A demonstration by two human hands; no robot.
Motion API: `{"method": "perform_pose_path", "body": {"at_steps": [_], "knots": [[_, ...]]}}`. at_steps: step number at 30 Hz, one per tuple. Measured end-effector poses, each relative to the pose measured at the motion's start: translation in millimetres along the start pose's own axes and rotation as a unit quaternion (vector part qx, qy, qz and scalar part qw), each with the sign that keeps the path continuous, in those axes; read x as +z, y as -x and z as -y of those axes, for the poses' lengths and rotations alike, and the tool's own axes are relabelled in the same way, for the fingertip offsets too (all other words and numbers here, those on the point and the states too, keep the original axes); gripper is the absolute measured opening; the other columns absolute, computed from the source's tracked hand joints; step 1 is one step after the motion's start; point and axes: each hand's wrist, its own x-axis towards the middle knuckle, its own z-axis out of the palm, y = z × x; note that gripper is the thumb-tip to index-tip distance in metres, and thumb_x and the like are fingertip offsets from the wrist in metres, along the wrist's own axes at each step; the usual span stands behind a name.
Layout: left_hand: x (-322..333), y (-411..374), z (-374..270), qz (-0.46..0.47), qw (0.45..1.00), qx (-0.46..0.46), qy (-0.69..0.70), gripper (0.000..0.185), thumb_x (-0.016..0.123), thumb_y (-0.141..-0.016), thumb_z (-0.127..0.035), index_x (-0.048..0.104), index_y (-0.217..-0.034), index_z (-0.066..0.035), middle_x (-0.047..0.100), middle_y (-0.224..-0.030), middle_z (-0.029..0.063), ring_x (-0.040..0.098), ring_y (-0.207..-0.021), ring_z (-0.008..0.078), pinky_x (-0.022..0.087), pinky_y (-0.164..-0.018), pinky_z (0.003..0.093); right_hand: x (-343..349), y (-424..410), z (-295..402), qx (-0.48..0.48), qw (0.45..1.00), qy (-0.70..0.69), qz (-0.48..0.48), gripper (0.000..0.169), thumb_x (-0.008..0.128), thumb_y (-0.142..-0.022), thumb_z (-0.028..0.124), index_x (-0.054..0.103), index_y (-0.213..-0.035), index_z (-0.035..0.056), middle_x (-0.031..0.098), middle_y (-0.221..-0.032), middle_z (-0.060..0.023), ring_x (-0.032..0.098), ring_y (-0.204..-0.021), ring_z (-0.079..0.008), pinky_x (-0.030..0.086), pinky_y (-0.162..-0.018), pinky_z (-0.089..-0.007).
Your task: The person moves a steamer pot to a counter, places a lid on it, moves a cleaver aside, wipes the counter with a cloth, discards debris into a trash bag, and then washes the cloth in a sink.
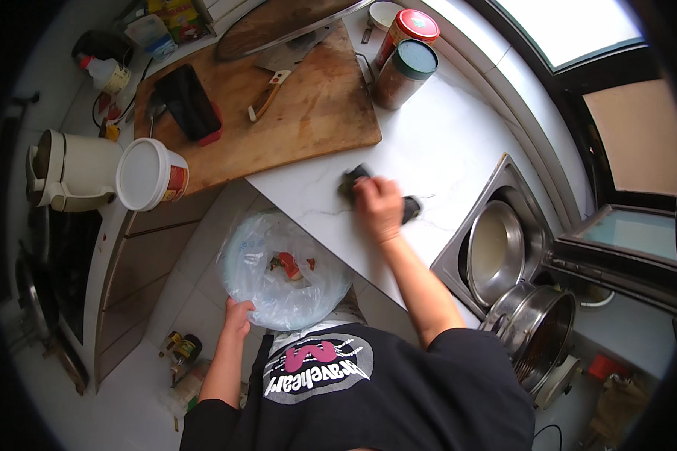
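My left hand grips the near left rim of a round bin lined with a clear plastic bag, held against the counter's edge. Red and green scraps lie inside the bag. Over the white marbled countertop, my right hand is closed on a dark cloth, which lies against the surface; the hand is blurred and its fingertips are partly hidden. Farther back, a folding saw with a wooden handle rests on the wooden cutting board, near a black phone.
A green-lidded jar and a red-lidded jar stand right of the board. At the right is a steel sink holding a metal basin. A white tub and a cream kettle stand left. Bottles are on the floor.
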Motion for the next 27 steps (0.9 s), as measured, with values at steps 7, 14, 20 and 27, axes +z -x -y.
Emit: {"method": "perform_pose_path", "body": {"at_steps": [7,14,20,27], "knots": [[-4.0,-7.0,14.6,0.029,0.999,0.007,0.013,0.057,0.049,-0.053,0.011,0.049,-0.109,0.000,0.056,-0.098,0.0094,0.054,-0.091,0.0242,0.043,-0.075,0.0303,-4.9,36.4,88.1,-0.091,0.986,-0.135,0.027,0.015,0.062,-0.069,0.004,0.060,-0.084,0.0078,0.057,-0.081,-0.0076,0.056,-0.075,-0.0238,0.046,-0.063,-0.0339],[9.5,5.0,20.4,0.019,1.000,0.020,0.012,0.055,0.052,-0.052,0.008,0.050,-0.106,0.001,0.056,-0.090,0.0095,0.055,-0.075,0.0217,0.041,-0.050,0.0296,-53.8,41.6,-69.7,0.339,0.923,0.156,-0.090,0.020,0.050,-0.088,0.024,0.062,-0.097,0.0096,0.058,-0.093,-0.0145,0.053,-0.086,-0.0309,0.045,-0.077,-0.0395],[10.0,11.1,17.4,0.027,0.999,0.014,0.023,0.055,0.051,-0.053,0.008,0.049,-0.107,-0.001,0.054,-0.090,0.0083,0.053,-0.075,0.0201,0.038,-0.051,0.0282,1.8,75.8,41.9,0.072,0.993,0.098,-0.010,0.005,0.052,-0.081,0.011,0.056,-0.085,0.0096,0.055,-0.077,-0.0083,0.056,-0.074,-0.0271,0.045,-0.058,-0.0375],[4.6,-2.5,23.3,0.033,0.999,-0.019,0.036,0.053,0.050,-0.055,0.009,0.050,-0.106,-0.004,0.054,-0.087,0.0075,0.053,-0.065,0.0186,0.036,-0.041,0.0283,-10.0,68.0,154.5,-0.061,0.978,-0.189,0.068,0.018,0.063,-0.072,0.001,0.059,-0.088,0.0066,0.057,-0.080,-0.0098,0.057,-0.071,-0.0269,0.048,-0.060,-0.0354]]}}
